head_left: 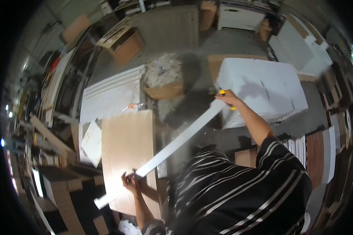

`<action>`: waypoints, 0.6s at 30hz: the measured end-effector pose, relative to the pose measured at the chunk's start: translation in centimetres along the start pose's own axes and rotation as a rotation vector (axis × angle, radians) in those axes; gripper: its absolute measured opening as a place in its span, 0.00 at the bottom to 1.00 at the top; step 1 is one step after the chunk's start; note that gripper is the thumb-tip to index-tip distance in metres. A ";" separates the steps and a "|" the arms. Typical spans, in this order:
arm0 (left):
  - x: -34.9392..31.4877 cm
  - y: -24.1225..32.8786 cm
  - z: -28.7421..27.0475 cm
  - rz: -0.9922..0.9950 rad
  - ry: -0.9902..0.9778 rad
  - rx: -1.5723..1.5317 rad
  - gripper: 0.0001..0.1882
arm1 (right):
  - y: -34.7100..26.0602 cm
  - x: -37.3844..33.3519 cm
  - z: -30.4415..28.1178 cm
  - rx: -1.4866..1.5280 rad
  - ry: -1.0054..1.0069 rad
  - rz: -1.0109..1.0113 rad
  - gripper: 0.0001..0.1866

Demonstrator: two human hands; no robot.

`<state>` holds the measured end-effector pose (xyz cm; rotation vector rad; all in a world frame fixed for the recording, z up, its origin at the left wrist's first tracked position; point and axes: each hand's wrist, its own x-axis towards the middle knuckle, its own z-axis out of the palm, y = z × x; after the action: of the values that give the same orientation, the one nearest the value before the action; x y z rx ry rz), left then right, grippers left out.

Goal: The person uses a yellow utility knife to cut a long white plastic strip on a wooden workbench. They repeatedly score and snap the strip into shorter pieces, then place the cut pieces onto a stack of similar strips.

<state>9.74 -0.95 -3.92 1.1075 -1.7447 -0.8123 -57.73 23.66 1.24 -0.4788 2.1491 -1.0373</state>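
A long, narrow white board [180, 140] slants across the view, its low end over a pale wood-coloured panel and its far end beside a white stack. My left hand [130, 182] grips the board's edge near the low end, fingers curled round it. At the upper right end is my right hand [228, 98], closed, with a yellow-and-dark tool [233, 108] showing on both sides of its fingers. That tool's exact kind is hidden by the hand. The right hand also seems to touch the board's end. Beneath the board lies the wood-coloured panel [127, 137].
A stack of white panels [270, 88] stands at right, and another white stack [113, 92] at left. Between them is a cardboard box [166, 91] heaped with scraps. Dark-edged boards [59, 188] stand at lower left; upright panels [315, 156] line the right.
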 end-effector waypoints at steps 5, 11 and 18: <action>3.2 -0.3 0.9 0.192 0.140 0.376 0.26 | 4.7 -4.5 -1.2 -0.083 -0.068 0.009 0.16; -1.3 6.7 4.7 0.065 0.283 0.115 0.15 | 10.0 -15.8 4.0 0.132 -0.089 0.139 0.11; -15.1 13.3 4.7 -0.414 -0.325 -0.065 0.20 | 7.0 -26.5 21.2 0.285 -0.480 0.093 0.11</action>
<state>4.02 18.36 0.62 1.3745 -1.7539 -1.3563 -24.30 32.08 -2.26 -0.4336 1.5604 -1.0328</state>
